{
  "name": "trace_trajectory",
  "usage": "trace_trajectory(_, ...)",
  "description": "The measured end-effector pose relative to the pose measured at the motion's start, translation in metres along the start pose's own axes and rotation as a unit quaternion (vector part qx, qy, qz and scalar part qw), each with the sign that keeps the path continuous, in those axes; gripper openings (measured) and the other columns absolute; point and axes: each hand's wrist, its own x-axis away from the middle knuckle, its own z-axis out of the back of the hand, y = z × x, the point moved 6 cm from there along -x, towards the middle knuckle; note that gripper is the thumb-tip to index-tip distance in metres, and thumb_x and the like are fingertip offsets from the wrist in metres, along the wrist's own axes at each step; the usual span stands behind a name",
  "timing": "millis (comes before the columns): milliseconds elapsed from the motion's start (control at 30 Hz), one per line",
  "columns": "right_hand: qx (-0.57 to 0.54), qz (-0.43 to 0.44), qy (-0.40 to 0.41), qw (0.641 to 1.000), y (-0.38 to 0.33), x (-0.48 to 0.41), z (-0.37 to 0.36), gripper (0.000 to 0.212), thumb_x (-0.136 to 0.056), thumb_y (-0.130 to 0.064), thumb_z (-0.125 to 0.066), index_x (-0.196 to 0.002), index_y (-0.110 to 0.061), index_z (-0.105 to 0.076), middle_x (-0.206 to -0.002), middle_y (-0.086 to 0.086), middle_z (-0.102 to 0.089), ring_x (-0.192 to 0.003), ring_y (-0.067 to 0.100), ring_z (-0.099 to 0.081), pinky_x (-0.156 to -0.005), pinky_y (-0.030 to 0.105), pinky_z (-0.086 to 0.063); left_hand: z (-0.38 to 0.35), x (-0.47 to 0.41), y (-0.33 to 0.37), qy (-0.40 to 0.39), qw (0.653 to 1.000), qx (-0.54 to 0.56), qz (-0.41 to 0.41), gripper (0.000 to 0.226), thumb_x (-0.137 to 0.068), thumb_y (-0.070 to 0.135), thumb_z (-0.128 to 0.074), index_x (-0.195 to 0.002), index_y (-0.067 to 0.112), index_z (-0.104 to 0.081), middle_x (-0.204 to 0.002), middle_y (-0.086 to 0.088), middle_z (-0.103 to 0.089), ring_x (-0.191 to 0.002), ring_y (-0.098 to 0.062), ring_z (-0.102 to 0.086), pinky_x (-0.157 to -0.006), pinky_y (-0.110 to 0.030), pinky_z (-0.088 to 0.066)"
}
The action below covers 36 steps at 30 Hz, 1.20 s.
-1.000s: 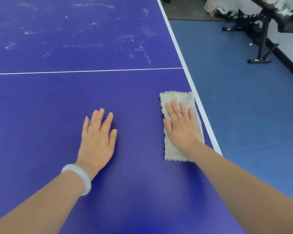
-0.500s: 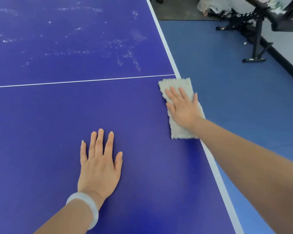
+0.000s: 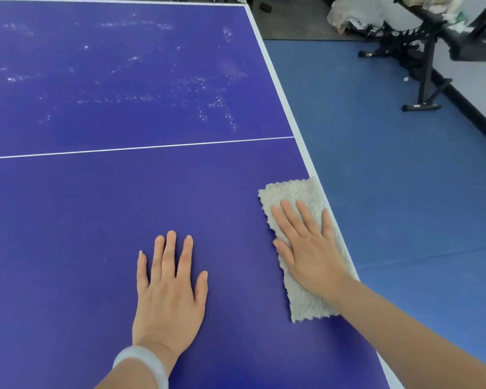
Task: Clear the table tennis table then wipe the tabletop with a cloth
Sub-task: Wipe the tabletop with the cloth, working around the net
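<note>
A folded grey cloth (image 3: 292,192) lies on the blue table tennis table (image 3: 96,206), right at its white right edge. My right hand (image 3: 306,248) presses flat on the cloth, fingers straight. My left hand (image 3: 169,290) rests flat on the bare tabletop to the left of the cloth, a pale bangle on its wrist. Beyond the white centre line (image 3: 138,148) the far half of the tabletop carries whitish streaks and specks (image 3: 202,88).
Blue floor (image 3: 390,178) runs along the table's right side. A black metal stand (image 3: 424,80) and a pale bag (image 3: 354,12) sit at the back right near the wall. A small white ball (image 3: 405,79) lies on the floor by the stand.
My right hand slid the cloth forward along the right edge toward the centre line, then pulled it back toward me. My left hand stayed flat on the tabletop.
</note>
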Motion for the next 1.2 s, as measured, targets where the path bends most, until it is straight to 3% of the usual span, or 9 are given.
trace_trajectory(367,0.007,-0.108,-0.029,0.994,0.017,-0.19,0.027,0.059,-0.105,-0.048,-0.01,-0.159,-0.029,0.006,-0.167,-0.008,0.01,-0.153,0.022,0.011,-0.118,0.065,0.004,-0.003,-0.003,-0.001,-0.013,1.0,-0.009,0.004,0.066,-0.097,0.047,-0.02,-0.152,0.013,-0.033,-0.159,-0.013,-0.028,-0.149,-0.029,-0.021,-0.118,-0.056,-0.02)
trace_trajectory(533,0.007,0.124,-0.014,0.992,-0.094,-0.103,0.005,0.064,-0.099,-0.051,0.001,-0.159,-0.028,0.003,-0.167,-0.006,0.007,-0.154,0.021,0.011,-0.122,0.053,0.009,-0.002,-0.001,-0.003,-0.018,1.0,-0.004,0.007,0.067,-0.097,0.049,-0.018,-0.153,0.014,-0.031,-0.16,-0.011,-0.024,-0.15,-0.027,-0.018,-0.12,-0.054,-0.018)
trace_trajectory(633,0.043,0.228,-0.028,0.972,-0.089,-0.088,0.007,0.061,-0.101,-0.043,-0.001,-0.159,-0.026,-0.001,-0.168,-0.004,0.003,-0.154,0.021,0.005,-0.124,0.05,0.0,-0.002,-0.001,-0.002,-0.018,1.0,0.008,0.01,0.067,-0.097,0.049,-0.017,-0.153,0.015,-0.03,-0.161,-0.011,-0.023,-0.15,-0.026,-0.016,-0.12,-0.054,-0.017)
trace_trajectory(700,0.071,0.144,-0.008,0.987,-0.05,-0.12,0.019,0.058,-0.103,-0.036,-0.004,-0.159,-0.022,0.0,-0.168,0.001,0.004,-0.154,0.027,0.003,-0.122,0.052,-0.006,-0.003,-0.002,-0.002,-0.019,1.0,0.01,0.011,0.068,-0.097,0.05,-0.014,-0.154,0.016,-0.027,-0.162,-0.01,-0.02,-0.151,-0.025,-0.013,-0.121,-0.053,-0.015)
trace_trajectory(767,0.018,-0.04,-0.002,0.999,-0.006,-0.149,0.036,0.056,-0.107,-0.037,-0.012,-0.159,-0.023,0.0,-0.168,0.0,0.005,-0.154,0.024,0.005,-0.123,0.05,0.0,-0.003,-0.002,-0.002,-0.018,1.0,0.011,0.011,0.068,-0.097,0.051,-0.013,-0.155,0.017,-0.025,-0.162,-0.009,-0.019,-0.151,-0.025,-0.011,-0.121,-0.052,-0.013)
trace_trajectory(833,-0.012,-0.112,0.003,0.994,-0.01,-0.159,0.038,0.058,-0.107,-0.04,-0.014,-0.16,-0.021,0.001,-0.168,0.0,0.006,-0.154,0.024,0.007,-0.123,0.05,0.005,-0.003,-0.003,-0.003,-0.018,1.0,0.015,0.012,0.069,-0.097,0.052,-0.012,-0.155,0.017,-0.024,-0.163,-0.008,-0.018,-0.152,-0.024,-0.009,-0.122,-0.051,-0.011)
trace_trajectory(1033,0.03,0.234,-0.006,0.972,-0.125,-0.112,0.007,0.059,-0.104,-0.042,-0.01,-0.159,-0.026,-0.002,-0.167,-0.005,0.004,-0.154,0.02,0.006,-0.124,0.047,0.003,0.002,-0.001,-0.006,-0.003,0.998,0.056,0.017,0.074,-0.096,0.052,-0.01,-0.155,0.01,-0.02,-0.164,-0.004,-0.015,-0.152,-0.018,-0.004,-0.123,-0.046,-0.004)
trace_trajectory(1100,0.081,0.175,0.016,0.981,-0.085,-0.126,0.016,0.058,-0.105,-0.035,-0.016,-0.159,-0.02,-0.004,-0.167,0.006,-0.001,-0.153,0.031,-0.003,-0.121,0.057,-0.008,0.002,0.0,-0.006,0.006,0.997,0.081,0.019,0.069,-0.098,0.048,-0.015,-0.154,0.009,-0.023,-0.163,-0.003,-0.017,-0.152,-0.017,-0.005,-0.123,-0.044,-0.003)
trace_trajectory(1200,0.006,-0.116,0.03,0.993,-0.005,-0.138,0.034,0.058,-0.105,-0.036,-0.013,-0.16,-0.019,-0.003,-0.167,0.005,-0.001,-0.152,0.031,-0.003,-0.12,0.056,-0.007,0.003,0.0,-0.008,0.029,0.993,0.113,0.021,0.06,-0.102,0.04,-0.031,-0.152,0.008,-0.028,-0.161,-0.003,-0.022,-0.151,-0.016,-0.009,-0.124,-0.043,-0.003)
